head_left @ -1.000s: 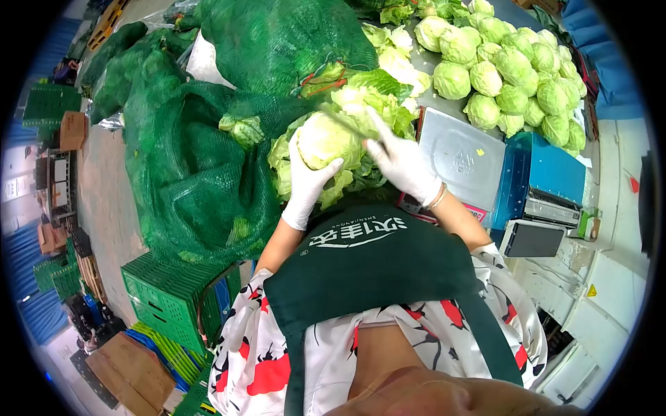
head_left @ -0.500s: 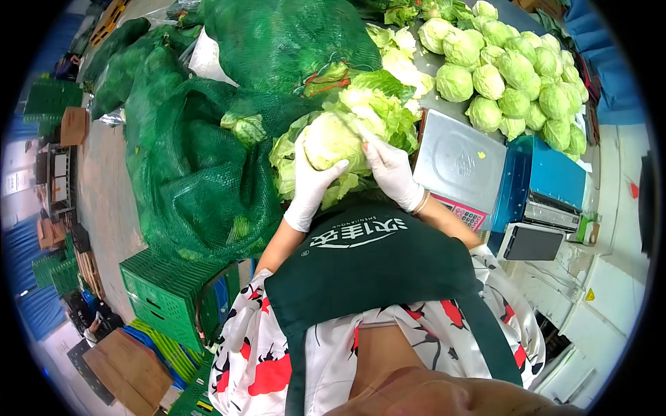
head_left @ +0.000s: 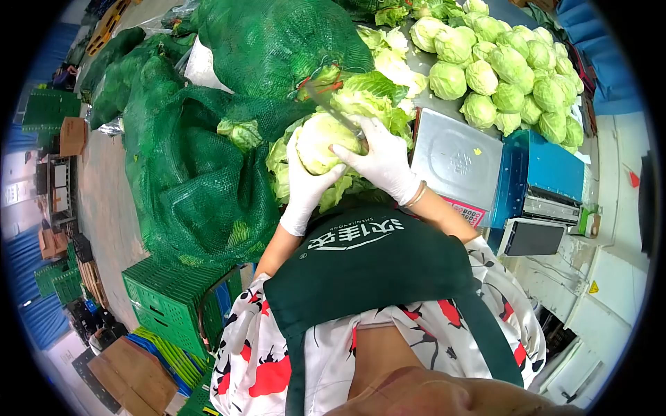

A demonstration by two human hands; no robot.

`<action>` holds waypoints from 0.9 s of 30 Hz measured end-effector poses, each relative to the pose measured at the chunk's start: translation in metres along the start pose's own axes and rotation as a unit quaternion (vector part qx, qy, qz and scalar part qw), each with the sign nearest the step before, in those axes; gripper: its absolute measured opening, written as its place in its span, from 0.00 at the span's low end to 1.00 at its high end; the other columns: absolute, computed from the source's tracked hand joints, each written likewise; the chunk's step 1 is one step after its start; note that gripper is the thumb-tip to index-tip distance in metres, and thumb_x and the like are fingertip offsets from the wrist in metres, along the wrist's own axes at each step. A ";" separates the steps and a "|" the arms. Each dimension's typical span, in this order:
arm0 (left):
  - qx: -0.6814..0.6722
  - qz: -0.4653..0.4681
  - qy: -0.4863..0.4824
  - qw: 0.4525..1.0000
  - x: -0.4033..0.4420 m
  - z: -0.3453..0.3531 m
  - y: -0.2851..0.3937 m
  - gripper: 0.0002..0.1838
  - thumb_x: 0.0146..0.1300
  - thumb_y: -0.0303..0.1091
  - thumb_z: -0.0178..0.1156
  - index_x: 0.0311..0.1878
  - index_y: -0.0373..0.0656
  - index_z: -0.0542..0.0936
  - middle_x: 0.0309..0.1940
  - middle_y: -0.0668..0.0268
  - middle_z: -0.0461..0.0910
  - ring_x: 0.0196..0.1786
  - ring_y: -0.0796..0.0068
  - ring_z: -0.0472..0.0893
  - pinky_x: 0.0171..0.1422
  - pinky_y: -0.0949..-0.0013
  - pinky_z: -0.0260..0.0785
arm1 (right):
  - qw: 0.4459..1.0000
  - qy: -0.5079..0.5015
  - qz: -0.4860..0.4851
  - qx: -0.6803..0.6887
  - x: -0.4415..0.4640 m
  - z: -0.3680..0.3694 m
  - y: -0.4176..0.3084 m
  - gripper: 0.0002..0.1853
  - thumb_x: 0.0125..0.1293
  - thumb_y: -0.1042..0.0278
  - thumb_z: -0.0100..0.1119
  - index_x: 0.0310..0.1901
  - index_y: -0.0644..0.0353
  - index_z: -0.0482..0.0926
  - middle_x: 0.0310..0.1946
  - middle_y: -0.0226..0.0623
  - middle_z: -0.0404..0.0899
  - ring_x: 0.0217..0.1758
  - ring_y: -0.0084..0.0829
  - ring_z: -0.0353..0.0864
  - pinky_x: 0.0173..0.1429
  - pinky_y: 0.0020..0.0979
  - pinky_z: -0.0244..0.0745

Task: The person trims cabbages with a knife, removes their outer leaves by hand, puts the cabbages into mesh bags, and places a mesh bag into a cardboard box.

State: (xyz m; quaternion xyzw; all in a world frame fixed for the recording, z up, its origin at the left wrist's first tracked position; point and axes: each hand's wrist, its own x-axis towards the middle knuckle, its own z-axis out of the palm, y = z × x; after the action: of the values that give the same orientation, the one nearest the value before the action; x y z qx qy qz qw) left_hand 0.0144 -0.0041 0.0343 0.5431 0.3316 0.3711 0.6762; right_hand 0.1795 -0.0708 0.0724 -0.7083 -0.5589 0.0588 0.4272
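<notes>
A pale, trimmed cabbage (head_left: 325, 143) is cradled in my white-gloved left hand (head_left: 305, 186), its thumb on the near side and its fingers on the left. My right hand (head_left: 383, 158), gloved too, grips a knife (head_left: 331, 105) whose grey blade is blurred and points away to the upper left. The handle is hidden in the fist. The right thumb rests against the cabbage's right side. Loose green outer leaves (head_left: 374, 104) lie beneath and beyond the cabbage.
A heap of cabbages (head_left: 513, 69) lies at the back right. Closer in stand a metal-topped scale (head_left: 458, 156) and a blue machine (head_left: 551, 166). Green mesh sacks (head_left: 277, 48) fill the left side, one slack with a cabbage (head_left: 243, 132) at its mouth. Green crates (head_left: 170, 298) stand lower left.
My right hand has turned and come nearer the cabbage, its thumb now against it. The blade has swung to the upper left and shows more. My left hand keeps its hold.
</notes>
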 end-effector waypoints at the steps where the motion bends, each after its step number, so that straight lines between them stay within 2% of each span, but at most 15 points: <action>1: 0.006 -0.001 -0.006 1.000 -0.001 -0.001 0.002 0.55 0.47 0.26 0.77 0.75 0.40 0.52 0.68 0.52 0.65 0.68 0.61 0.72 0.71 0.59 0.69 | 1.000 -0.017 0.001 -0.004 0.003 -0.001 0.000 0.26 0.62 0.46 0.67 0.53 0.57 0.79 0.30 0.38 0.83 0.31 0.37 0.86 0.33 0.36 0.81; 5: 0.040 -0.007 -0.015 0.999 -0.007 -0.008 0.001 0.56 0.47 0.27 0.77 0.75 0.39 0.52 0.67 0.52 0.65 0.68 0.61 0.72 0.72 0.59 0.69 | 0.997 -0.070 0.001 -0.019 0.009 -0.003 0.014 0.16 0.64 0.52 0.65 0.44 0.56 0.80 0.25 0.35 0.82 0.26 0.37 0.84 0.29 0.35 0.80; 6: 0.048 -0.010 -0.016 0.999 -0.008 -0.009 -0.003 0.56 0.47 0.27 0.77 0.75 0.39 0.52 0.67 0.52 0.65 0.68 0.61 0.72 0.72 0.59 0.68 | 0.996 -0.070 -0.021 -0.055 0.006 0.001 0.018 0.12 0.63 0.58 0.66 0.39 0.56 0.80 0.19 0.33 0.79 0.22 0.38 0.83 0.28 0.36 0.79; 9: 0.088 -0.008 -0.011 0.996 -0.012 -0.011 -0.010 0.55 0.46 0.28 0.77 0.75 0.39 0.53 0.67 0.52 0.66 0.68 0.61 0.72 0.72 0.59 0.68 | 0.997 0.000 -0.070 -0.011 -0.003 0.006 0.026 0.09 0.60 0.63 0.68 0.38 0.56 0.80 0.19 0.34 0.79 0.21 0.37 0.83 0.27 0.36 0.79; 10: 0.103 -0.005 -0.008 0.995 -0.012 -0.010 -0.011 0.55 0.47 0.28 0.77 0.75 0.38 0.53 0.67 0.52 0.66 0.68 0.61 0.72 0.72 0.58 0.68 | 0.998 0.034 -0.039 0.033 -0.007 0.015 0.033 0.09 0.62 0.66 0.68 0.39 0.61 0.80 0.21 0.40 0.80 0.20 0.32 0.82 0.26 0.32 0.76; 13: 0.002 -0.053 0.005 0.999 -0.014 -0.010 -0.003 0.55 0.47 0.30 0.77 0.75 0.37 0.54 0.68 0.53 0.66 0.69 0.61 0.71 0.73 0.58 0.67 | 0.989 0.114 0.087 0.025 -0.006 0.022 0.062 0.11 0.65 0.63 0.66 0.38 0.63 0.80 0.21 0.40 0.81 0.19 0.29 0.81 0.27 0.31 0.75; 15: -0.035 -0.028 -0.002 0.999 -0.013 -0.017 0.000 0.55 0.47 0.32 0.77 0.75 0.37 0.54 0.68 0.53 0.65 0.69 0.60 0.71 0.73 0.57 0.66 | 0.945 -0.025 0.322 0.061 -0.005 0.008 0.095 0.14 0.67 0.60 0.65 0.36 0.65 0.79 0.23 0.39 0.82 0.19 0.27 0.80 0.26 0.31 0.75; 16: -0.053 -0.016 -0.003 0.998 -0.013 -0.020 0.001 0.55 0.47 0.32 0.76 0.75 0.38 0.53 0.68 0.53 0.65 0.69 0.60 0.71 0.73 0.57 0.66 | 0.955 -0.038 0.288 0.059 -0.007 0.007 0.101 0.18 0.69 0.57 0.64 0.45 0.66 0.81 0.25 0.36 0.84 0.18 0.24 0.79 0.25 0.27 0.72; 17: -0.039 -0.001 -0.007 0.999 -0.013 -0.021 0.004 0.55 0.47 0.33 0.76 0.76 0.38 0.53 0.69 0.53 0.65 0.69 0.60 0.71 0.74 0.57 0.66 | 0.945 -0.068 0.306 0.094 -0.012 0.004 0.103 0.21 0.69 0.55 0.65 0.51 0.66 0.79 0.23 0.36 0.83 0.18 0.24 0.80 0.24 0.27 0.73; 19: -0.011 0.030 -0.019 0.999 -0.009 -0.019 0.018 0.57 0.46 0.34 0.76 0.77 0.39 0.52 0.69 0.53 0.64 0.70 0.59 0.70 0.74 0.57 0.65 | 0.919 -0.123 0.338 0.163 -0.005 -0.017 0.062 0.29 0.69 0.52 0.65 0.63 0.66 0.75 0.19 0.37 0.81 0.18 0.24 0.81 0.24 0.28 0.74; 20: 0.010 0.035 -0.023 0.999 -0.008 -0.018 0.021 0.61 0.43 0.34 0.77 0.78 0.39 0.49 0.70 0.53 0.64 0.71 0.59 0.69 0.75 0.56 0.64 | 0.895 -0.131 0.345 0.252 -0.006 -0.012 0.059 0.39 0.70 0.46 0.62 0.73 0.64 0.65 0.18 0.31 0.78 0.19 0.21 0.81 0.21 0.24 0.70; 21: 0.028 0.051 -0.045 0.997 -0.007 -0.013 0.031 0.62 0.42 0.34 0.78 0.78 0.39 0.48 0.71 0.53 0.63 0.72 0.59 0.68 0.76 0.56 0.63 | 0.845 -0.161 0.394 0.324 0.003 -0.020 0.039 0.34 0.71 0.45 0.61 0.67 0.64 0.72 0.22 0.29 0.77 0.17 0.20 0.78 0.19 0.21 0.67; 23: 0.065 0.080 -0.089 0.991 -0.006 -0.004 0.055 0.65 0.40 0.34 0.79 0.79 0.39 0.47 0.72 0.52 0.60 0.74 0.59 0.66 0.77 0.55 0.61 | 0.721 -0.257 0.445 0.465 0.004 -0.019 0.051 0.27 0.70 0.48 0.62 0.59 0.62 0.76 0.28 0.29 0.79 0.15 0.19 0.74 0.19 0.21 0.68; 26: 0.250 0.155 -0.086 0.952 0.003 -0.006 0.059 0.71 0.37 0.32 0.81 0.81 0.40 0.42 0.77 0.52 0.52 0.76 0.57 0.61 0.79 0.56 0.57 | 0.648 -0.194 0.420 0.605 0.009 -0.019 0.032 0.20 0.69 0.51 0.64 0.51 0.60 0.78 0.30 0.29 0.79 0.16 0.17 0.71 0.21 0.20 0.69; 27: 0.321 0.173 -0.071 0.928 0.003 -0.007 0.063 0.71 0.37 0.32 0.81 0.81 0.40 0.41 0.78 0.52 0.51 0.77 0.57 0.60 0.79 0.56 0.56 | 0.688 -0.186 0.399 0.577 0.009 -0.017 0.036 0.20 0.69 0.51 0.65 0.50 0.60 0.78 0.30 0.29 0.79 0.17 0.17 0.72 0.21 0.20 0.69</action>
State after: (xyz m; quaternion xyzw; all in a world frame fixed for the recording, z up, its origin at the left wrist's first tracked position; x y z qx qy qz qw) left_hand 0.0011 0.0108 0.0942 0.8050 0.2854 0.3168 0.4126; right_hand 0.2191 -0.0732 0.0625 -0.4526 -0.1473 0.6654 0.5750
